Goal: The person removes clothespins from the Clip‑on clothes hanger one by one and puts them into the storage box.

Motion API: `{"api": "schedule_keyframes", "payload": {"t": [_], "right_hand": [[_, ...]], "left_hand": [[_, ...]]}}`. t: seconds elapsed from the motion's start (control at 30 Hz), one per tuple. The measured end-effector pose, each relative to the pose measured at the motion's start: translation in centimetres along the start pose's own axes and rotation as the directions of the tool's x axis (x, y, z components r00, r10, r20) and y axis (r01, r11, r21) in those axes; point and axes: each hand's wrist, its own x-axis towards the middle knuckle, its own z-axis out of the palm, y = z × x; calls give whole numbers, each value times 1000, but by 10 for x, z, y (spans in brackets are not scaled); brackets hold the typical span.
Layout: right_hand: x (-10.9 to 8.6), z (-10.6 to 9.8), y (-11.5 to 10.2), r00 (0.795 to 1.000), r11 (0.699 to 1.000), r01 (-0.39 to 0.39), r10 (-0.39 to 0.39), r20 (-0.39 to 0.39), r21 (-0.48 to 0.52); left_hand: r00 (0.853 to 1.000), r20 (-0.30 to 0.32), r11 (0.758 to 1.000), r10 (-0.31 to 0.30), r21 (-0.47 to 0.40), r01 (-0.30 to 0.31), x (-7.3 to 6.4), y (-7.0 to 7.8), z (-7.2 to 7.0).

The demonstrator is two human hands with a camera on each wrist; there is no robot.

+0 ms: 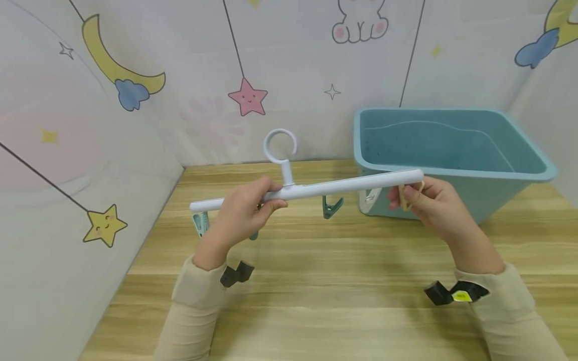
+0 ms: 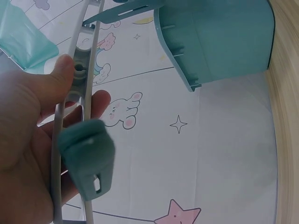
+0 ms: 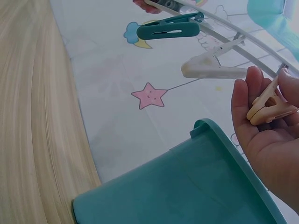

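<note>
A white clip hanger (image 1: 352,187) with a round hook (image 1: 281,145) is held up over the table, its right end higher. My left hand (image 1: 247,208) grips the bar just left of the hook's stem. At the right end, my right hand (image 1: 433,203) pinches a peach-coloured clothes peg (image 3: 266,107) that hangs from the bar. Along the bar hang other pegs: a white peg (image 3: 212,67), a dark green peg (image 1: 331,206) and a pale teal peg (image 1: 200,223). Another green peg (image 2: 88,156) shows close up in the left wrist view, mostly behind my left hand in the head view.
A blue-green plastic bin (image 1: 451,173) stands at the back right of the wooden table (image 1: 307,291), just behind the hanger's right end. Behind the table hangs a pale cloth (image 1: 307,125) printed with stars and moons; it also runs down the left side.
</note>
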Motion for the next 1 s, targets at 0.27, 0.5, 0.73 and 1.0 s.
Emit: {"api": "schedule_keyframes", "payload": {"t": [0.27,0.5,0.73,1.0], "right_hand": [[-1,1,-3,999,999,-5,3,-35,-53],[-5,5,-13,980,936,-109,46,-192,-335],[-4,14,-18,963,909,-162,61,-261,-384],[-2,26,-21,919,891,-195,21,-394,-409]], "left_hand": [[999,-41,999,31,25,-30,-1,-1,4],[996,-65,997,52,56,-49,0,0,5],[992,-99,994,83,84,-75,0,1,6],[987,-124,992,98,97,-87,0,3,6]]}}
